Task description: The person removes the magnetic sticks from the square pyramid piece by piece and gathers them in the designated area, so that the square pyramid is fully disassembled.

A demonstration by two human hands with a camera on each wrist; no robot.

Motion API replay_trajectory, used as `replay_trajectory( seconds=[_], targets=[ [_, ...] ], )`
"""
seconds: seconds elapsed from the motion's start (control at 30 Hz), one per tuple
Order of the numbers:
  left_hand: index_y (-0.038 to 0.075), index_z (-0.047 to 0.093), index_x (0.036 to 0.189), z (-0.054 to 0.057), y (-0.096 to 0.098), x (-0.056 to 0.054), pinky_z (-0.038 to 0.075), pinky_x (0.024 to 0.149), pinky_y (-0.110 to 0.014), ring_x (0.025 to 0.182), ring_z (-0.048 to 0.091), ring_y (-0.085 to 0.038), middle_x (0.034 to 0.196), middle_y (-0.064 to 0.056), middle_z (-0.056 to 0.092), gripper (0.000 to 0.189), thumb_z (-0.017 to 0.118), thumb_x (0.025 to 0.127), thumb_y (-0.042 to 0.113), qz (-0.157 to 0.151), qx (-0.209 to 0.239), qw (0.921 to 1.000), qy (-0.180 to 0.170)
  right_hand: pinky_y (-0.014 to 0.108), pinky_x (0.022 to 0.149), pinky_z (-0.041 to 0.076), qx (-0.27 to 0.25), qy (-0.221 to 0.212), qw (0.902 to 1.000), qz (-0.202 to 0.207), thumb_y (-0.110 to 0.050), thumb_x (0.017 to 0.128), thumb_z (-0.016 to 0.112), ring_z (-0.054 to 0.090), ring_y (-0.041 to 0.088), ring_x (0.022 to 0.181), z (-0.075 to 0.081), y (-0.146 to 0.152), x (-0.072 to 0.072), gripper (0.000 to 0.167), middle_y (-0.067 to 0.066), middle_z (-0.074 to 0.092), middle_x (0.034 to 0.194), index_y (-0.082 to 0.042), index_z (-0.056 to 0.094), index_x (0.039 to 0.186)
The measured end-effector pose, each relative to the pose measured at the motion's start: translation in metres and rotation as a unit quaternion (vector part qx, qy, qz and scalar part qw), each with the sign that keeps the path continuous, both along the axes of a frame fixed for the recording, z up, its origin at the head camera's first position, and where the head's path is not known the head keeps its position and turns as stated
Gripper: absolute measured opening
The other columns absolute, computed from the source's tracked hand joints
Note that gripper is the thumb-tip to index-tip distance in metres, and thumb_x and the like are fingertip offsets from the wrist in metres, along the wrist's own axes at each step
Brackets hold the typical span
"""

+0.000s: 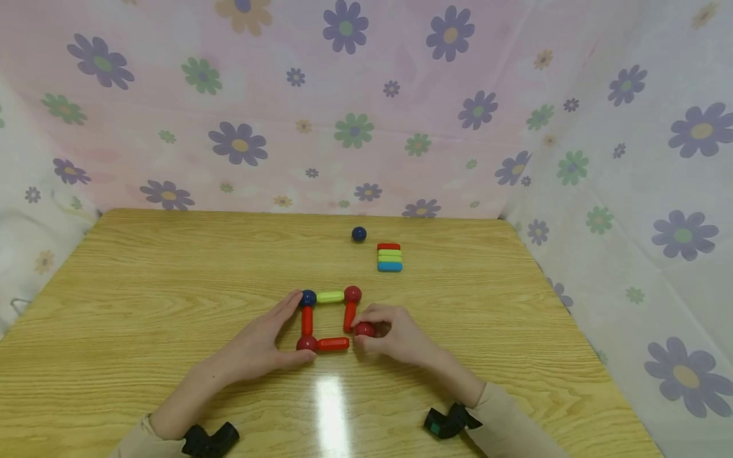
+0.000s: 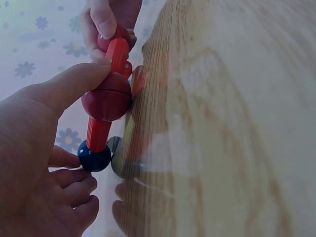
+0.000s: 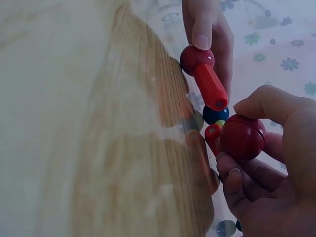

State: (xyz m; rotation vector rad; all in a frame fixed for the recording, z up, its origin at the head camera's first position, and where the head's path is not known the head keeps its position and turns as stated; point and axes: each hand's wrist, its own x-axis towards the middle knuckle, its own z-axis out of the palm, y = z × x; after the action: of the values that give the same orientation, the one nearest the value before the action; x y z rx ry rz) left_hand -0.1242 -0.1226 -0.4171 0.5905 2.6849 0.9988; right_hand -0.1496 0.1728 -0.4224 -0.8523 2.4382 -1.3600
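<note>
On the table lies a four-sided frame of magnetic building rods and balls with one corner unfilled. It has a blue ball (image 1: 308, 298), a yellow-green rod (image 1: 330, 297), a red ball (image 1: 352, 294) and red rods (image 1: 333, 344). My left hand (image 1: 258, 346) spans its left side, thumb against the near-left red ball (image 2: 107, 97) and fingertips against the blue one. Between thumb and fingers, my right hand (image 1: 403, 337) grips a separate red ball (image 3: 243, 138). That ball is close to the free ends of two red rods; the right wrist view shows a gap to the nearer rod (image 3: 211, 87).
Behind the frame sits a loose dark blue ball (image 1: 359, 234). To its right, spare rods (image 1: 390, 258) in red, yellow-green and blue lie side by side. A flowered cloth (image 1: 355, 95) hangs along the table's (image 1: 172, 273) back and sides.
</note>
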Motion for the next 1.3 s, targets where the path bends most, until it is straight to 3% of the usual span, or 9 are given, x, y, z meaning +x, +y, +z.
replay_trajectory(
  seconds=[0.23, 0.6, 0.87, 1.17, 1.3],
  targets=[
    [0.011, 0.018, 0.161, 0.001, 0.0, 0.0, 0.033, 0.115, -0.059, 0.149, 0.028, -0.037, 0.166, -0.01, 0.019, 0.11, 0.073, 0.081, 0.063, 0.001, 0.001, 1.0, -0.001, 0.024, 0.076, 0.054, -0.017, -0.018, 0.9995, -0.021, -0.02, 0.09, 0.076, 0.061, 0.014, 0.09, 0.003, 0.001, -0.001, 0.023, -0.003, 0.069, 0.106, -0.016, 0.074, 0.113],
    [0.01, 0.018, 0.161, 0.001, 0.0, 0.0, 0.034, 0.115, -0.059, 0.149, 0.029, -0.038, 0.166, -0.011, 0.019, 0.11, 0.072, 0.082, 0.064, 0.001, -0.002, 1.0, 0.002, 0.026, 0.084, 0.056, -0.054, 0.012, 0.9974, -0.046, -0.015, 0.089, 0.077, 0.062, 0.017, 0.095, 0.006, 0.002, -0.004, 0.032, 0.005, 0.066, 0.108, -0.009, 0.073, 0.12],
    [0.01, 0.018, 0.161, 0.001, -0.001, 0.0, 0.034, 0.115, -0.058, 0.149, 0.028, -0.038, 0.166, -0.011, 0.019, 0.11, 0.072, 0.082, 0.064, 0.0, -0.001, 1.0, 0.001, 0.028, 0.089, 0.056, -0.054, -0.005, 0.9968, -0.058, -0.014, 0.089, 0.077, 0.064, 0.02, 0.099, 0.007, 0.003, -0.007, 0.04, 0.006, 0.066, 0.111, -0.009, 0.068, 0.127],
    [0.011, 0.018, 0.161, 0.002, -0.001, 0.0, 0.033, 0.115, -0.059, 0.149, 0.028, -0.037, 0.167, -0.01, 0.018, 0.11, 0.071, 0.082, 0.065, -0.002, -0.003, 1.0, -0.002, 0.031, 0.094, 0.055, -0.065, -0.028, 0.991, -0.113, -0.016, 0.088, 0.078, 0.066, 0.017, 0.103, 0.013, 0.0, -0.017, 0.036, 0.0, 0.068, 0.117, -0.014, 0.07, 0.123],
    [0.012, 0.017, 0.161, 0.001, 0.0, 0.0, 0.033, 0.115, -0.059, 0.149, 0.027, -0.037, 0.167, -0.01, 0.018, 0.11, 0.071, 0.082, 0.066, -0.003, -0.005, 1.0, -0.006, 0.034, 0.096, 0.055, -0.074, -0.011, 0.9912, -0.109, -0.012, 0.088, 0.078, 0.066, 0.019, 0.104, 0.015, -0.003, -0.026, 0.037, 0.004, 0.065, 0.118, -0.006, 0.069, 0.124]
  ],
)
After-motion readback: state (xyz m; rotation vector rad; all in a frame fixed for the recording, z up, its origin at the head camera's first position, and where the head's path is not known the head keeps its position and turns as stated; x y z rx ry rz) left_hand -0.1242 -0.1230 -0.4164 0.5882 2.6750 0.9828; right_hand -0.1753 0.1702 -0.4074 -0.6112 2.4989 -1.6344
